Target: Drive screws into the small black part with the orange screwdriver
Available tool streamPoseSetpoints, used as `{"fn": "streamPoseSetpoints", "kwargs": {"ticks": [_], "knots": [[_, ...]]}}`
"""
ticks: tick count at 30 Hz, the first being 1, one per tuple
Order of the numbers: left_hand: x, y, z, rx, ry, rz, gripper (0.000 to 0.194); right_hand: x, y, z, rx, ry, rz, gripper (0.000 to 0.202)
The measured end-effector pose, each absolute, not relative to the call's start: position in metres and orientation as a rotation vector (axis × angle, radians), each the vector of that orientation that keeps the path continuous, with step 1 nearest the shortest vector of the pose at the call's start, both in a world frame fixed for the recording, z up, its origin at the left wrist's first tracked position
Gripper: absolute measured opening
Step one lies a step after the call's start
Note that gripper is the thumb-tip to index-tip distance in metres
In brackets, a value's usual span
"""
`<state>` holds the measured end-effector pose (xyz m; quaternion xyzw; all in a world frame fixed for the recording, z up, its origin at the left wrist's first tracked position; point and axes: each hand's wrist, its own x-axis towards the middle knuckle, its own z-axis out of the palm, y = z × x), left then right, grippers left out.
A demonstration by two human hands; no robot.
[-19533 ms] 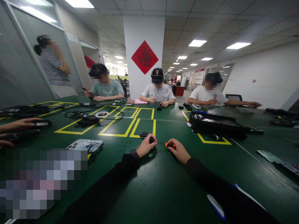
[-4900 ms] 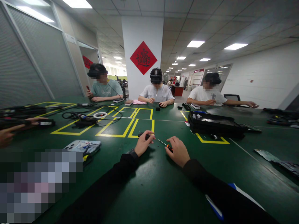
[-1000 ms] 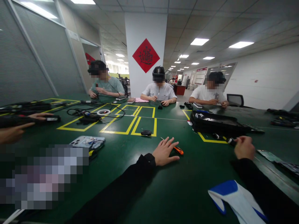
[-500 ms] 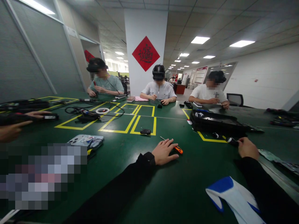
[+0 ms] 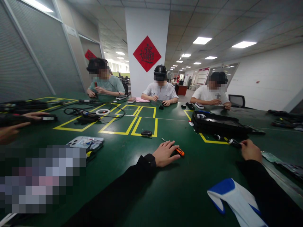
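Left hand (image 5: 165, 154) lay flat on the green desk (image 5: 165, 195), palm down, fingers spread apart and gripping nothing. Its fingertips rested on or just against the orange-handled screwdriver (image 5: 179, 151); contact itself could not be resolved.

Screwdriver lay on the desk under the far edge of that hand, the orange handle showing to the right of the fingertips and the thin metal shaft emerging beyond them. Long axis ran diagonally: tip pointed away and to the left, handle toward the near right.

Right hand (image 5: 250, 150) was well apart from the left, out to the right. Fingers were curled together around the end of a small dark cylindrical part (image 5: 234, 143), which pointed left from the fist, toward the yellow tape line (image 5: 210, 142).

Beyond the screwdriver, a small black device (image 5: 146, 133) lay at the near edge of a yellow taped box (image 5: 144, 126). A black tray (image 5: 217, 124) sat beyond the right hand. A phone with clutter on it (image 5: 85, 142) lay to the left. 3 people sat at the far side of the desk; another person's hand (image 5: 9, 130) showed at the left edge.
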<state>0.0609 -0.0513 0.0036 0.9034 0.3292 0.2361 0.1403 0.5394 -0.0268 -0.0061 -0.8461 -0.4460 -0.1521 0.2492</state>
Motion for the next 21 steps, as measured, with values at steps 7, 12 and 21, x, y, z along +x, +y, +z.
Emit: {"fn": "streamPoseSetpoints", "kwargs": {"ticks": [7, 12, 21], "knots": [[0.0612, -0.0533, 0.005, 2.618, 0.965, 0.695, 0.051, 0.5406, -0.0275, -0.0058, -2.332, -1.273, -0.363, 0.025], [0.0602, -0.0556, 0.0086, 2.613, 0.95, 0.687, 0.05, 0.539, -0.0273, -0.0041, -2.327, -1.256, -0.372, 0.026], [0.0614, -0.054, 0.0058, 2.635, 0.96, 0.694, 0.049, 0.5432, -0.0265, -0.0076, -2.331, -1.28, -0.409, 0.025]]}}
